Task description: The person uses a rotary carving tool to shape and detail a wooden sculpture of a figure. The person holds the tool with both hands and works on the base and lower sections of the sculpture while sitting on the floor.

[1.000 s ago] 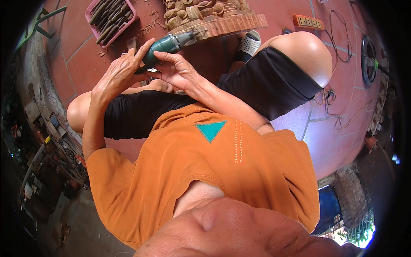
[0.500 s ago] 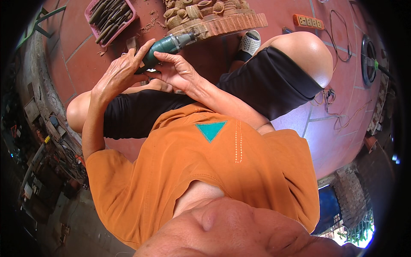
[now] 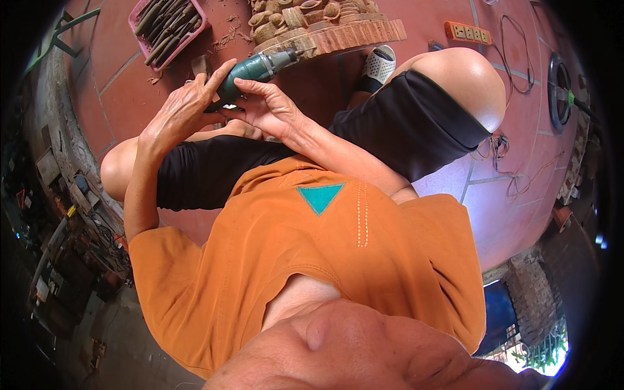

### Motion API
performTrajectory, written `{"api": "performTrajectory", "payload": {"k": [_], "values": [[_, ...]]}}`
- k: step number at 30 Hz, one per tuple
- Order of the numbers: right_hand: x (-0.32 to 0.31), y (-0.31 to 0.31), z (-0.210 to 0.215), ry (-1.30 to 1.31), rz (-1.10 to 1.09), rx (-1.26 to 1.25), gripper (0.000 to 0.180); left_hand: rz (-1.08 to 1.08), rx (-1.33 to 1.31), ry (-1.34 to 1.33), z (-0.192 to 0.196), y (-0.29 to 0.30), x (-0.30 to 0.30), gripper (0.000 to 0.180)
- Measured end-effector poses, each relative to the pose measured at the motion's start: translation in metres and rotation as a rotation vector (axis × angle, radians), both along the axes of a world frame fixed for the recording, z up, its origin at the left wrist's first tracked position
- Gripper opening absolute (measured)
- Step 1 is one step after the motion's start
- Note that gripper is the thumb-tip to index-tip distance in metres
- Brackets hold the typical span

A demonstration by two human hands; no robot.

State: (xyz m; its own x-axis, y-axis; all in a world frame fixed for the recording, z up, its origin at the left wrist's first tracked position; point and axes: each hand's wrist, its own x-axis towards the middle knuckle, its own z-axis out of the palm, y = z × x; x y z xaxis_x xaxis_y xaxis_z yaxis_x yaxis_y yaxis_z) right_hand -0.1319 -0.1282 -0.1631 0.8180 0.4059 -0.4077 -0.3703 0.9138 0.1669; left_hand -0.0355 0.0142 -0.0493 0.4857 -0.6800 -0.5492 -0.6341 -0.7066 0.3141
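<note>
Near the top centre of the frame, both hands hold a green power tool [image 3: 255, 70] with a metal nose that points toward the upper right. The left hand [image 3: 184, 107] wraps the rear of the tool from the left, fingers curled around the body and the forefinger stretched up along its side. The right hand [image 3: 270, 107] closes on the tool from below and to the right, thumb and fingers pressed against the green casing. The two hands sit close together, almost touching beneath the tool.

The nose of the tool touches or lies just beside a carved wooden piece [image 3: 325, 29] at the top centre, pale brown with raised rounded shapes and a ribbed edge. Wood chips are scattered on the red tiled floor [image 3: 123, 84] near it.

In the upper left, a pink tray [image 3: 136, 19] holds a bundle of dark hand tools. An orange power strip [image 3: 466, 31] lies at the upper right with thin cables looping beside it. A white sandal [image 3: 379, 65] shows just below the carved piece.
</note>
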Motion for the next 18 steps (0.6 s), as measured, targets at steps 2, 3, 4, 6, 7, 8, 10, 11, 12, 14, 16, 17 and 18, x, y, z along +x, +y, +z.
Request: {"api": "performTrajectory", "payload": {"k": [2, 3, 4, 6, 7, 8, 10, 11, 12, 14, 16, 17, 18], "values": [[-0.0001, -0.0005, 0.0011, 0.005, 0.001, 0.001, 0.038, 0.001, 0.012, -0.002, -0.0005, 0.0001, -0.0001, 0.105], [-0.0002, -0.0007, 0.0017, 0.007, 0.001, 0.003, 0.038, 0.002, 0.018, -0.002, -0.0007, 0.0001, -0.0002, 0.105], [-0.0002, -0.0007, 0.0021, 0.009, 0.003, 0.004, 0.038, 0.005, 0.017, 0.001, -0.0009, 0.0003, -0.0002, 0.105], [0.0000, -0.0002, 0.0009, 0.005, 0.005, 0.004, 0.038, 0.011, 0.014, 0.008, -0.0010, 0.0006, -0.0001, 0.105], [0.0000, 0.0000, 0.0004, 0.003, 0.005, 0.003, 0.038, 0.010, 0.014, 0.007, -0.0013, 0.0006, -0.0002, 0.105], [-0.0001, 0.0002, 0.0002, 0.015, 0.000, 0.014, 0.038, 0.009, 0.013, 0.006, -0.0015, 0.0006, -0.0002, 0.105], [-0.0003, 0.0005, -0.0003, 0.040, -0.010, 0.033, 0.037, 0.011, 0.015, 0.007, -0.0008, -0.0004, -0.0003, 0.105], [-0.0004, 0.0005, -0.0006, 0.038, -0.011, 0.038, 0.038, 0.014, 0.016, 0.010, 0.0008, -0.0021, -0.0006, 0.105], [-0.0004, 0.0005, -0.0009, 0.036, -0.012, 0.042, 0.038, 0.018, 0.017, 0.013, 0.0016, -0.0030, -0.0006, 0.105], [-0.0004, 0.0007, -0.0006, 0.034, -0.011, 0.048, 0.038, 0.016, 0.020, 0.013, 0.0017, -0.0026, -0.0004, 0.104], [-0.0007, 0.0008, -0.0003, 0.035, -0.010, 0.047, 0.038, 0.016, 0.023, 0.014, 0.0018, -0.0026, -0.0002, 0.104], [-0.0009, 0.0011, -0.0002, 0.038, -0.010, 0.045, 0.038, 0.016, 0.025, 0.015, 0.0021, -0.0027, -0.0002, 0.104], [-0.0013, 0.0016, -0.0001, 0.041, -0.009, 0.042, 0.038, 0.016, 0.028, 0.015, 0.0022, -0.0027, -0.0001, 0.104]]}}
